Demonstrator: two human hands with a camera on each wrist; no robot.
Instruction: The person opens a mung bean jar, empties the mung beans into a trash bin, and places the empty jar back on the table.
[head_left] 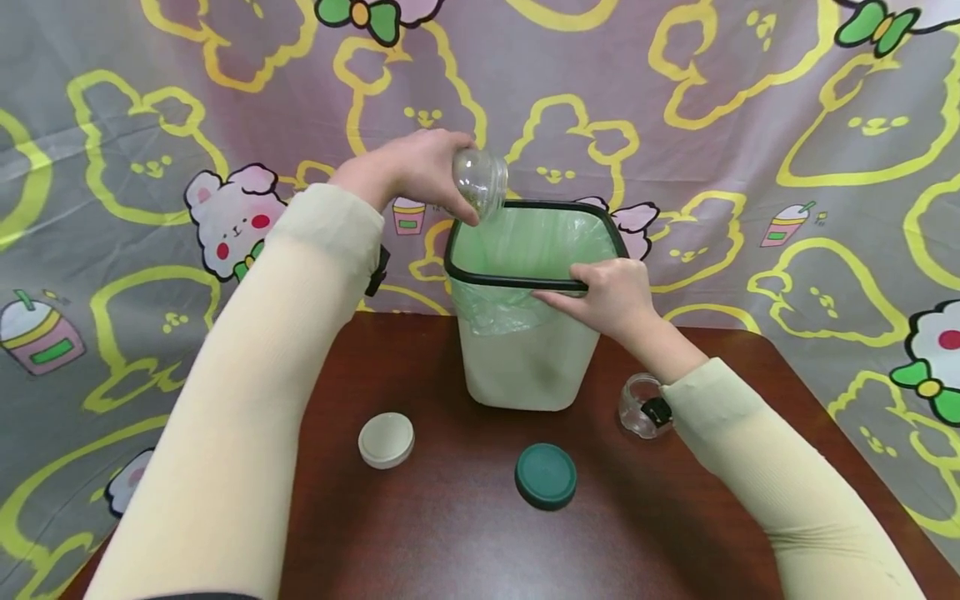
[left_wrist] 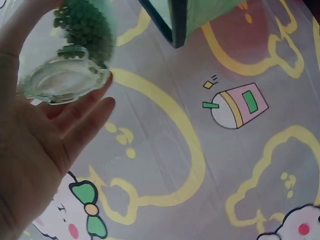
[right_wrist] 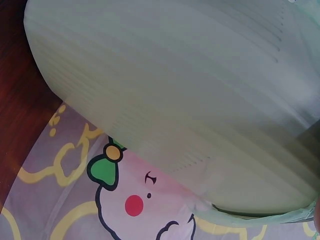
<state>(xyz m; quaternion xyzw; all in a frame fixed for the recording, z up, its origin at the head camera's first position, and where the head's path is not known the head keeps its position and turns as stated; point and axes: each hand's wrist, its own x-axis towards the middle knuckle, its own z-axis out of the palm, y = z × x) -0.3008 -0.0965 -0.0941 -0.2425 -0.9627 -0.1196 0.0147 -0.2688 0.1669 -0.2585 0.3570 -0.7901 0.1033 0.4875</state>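
My left hand (head_left: 426, 171) grips a clear glass jar (head_left: 478, 179), tipped on its side with its mouth over the near-left rim of a pale trash bin (head_left: 525, 367). Small round green pieces (left_wrist: 90, 30), like beans, lie inside the jar in the left wrist view. Around the bin's black rim is fitted a thin green bag (head_left: 540, 242). With fingers over the rim and thumb outside, my right hand (head_left: 617, 296) holds the bin's near-right edge. The bin stands upright, its wall (right_wrist: 165, 90) filling most of the right wrist view.
On the brown table (head_left: 450, 533) lie a cream lid (head_left: 386, 438) at left and a dark green lid (head_left: 546, 473) in front of the bin. A second glass jar (head_left: 636, 407) stands right, partly behind my wrist. A patterned cloth (head_left: 750, 167) hangs behind.
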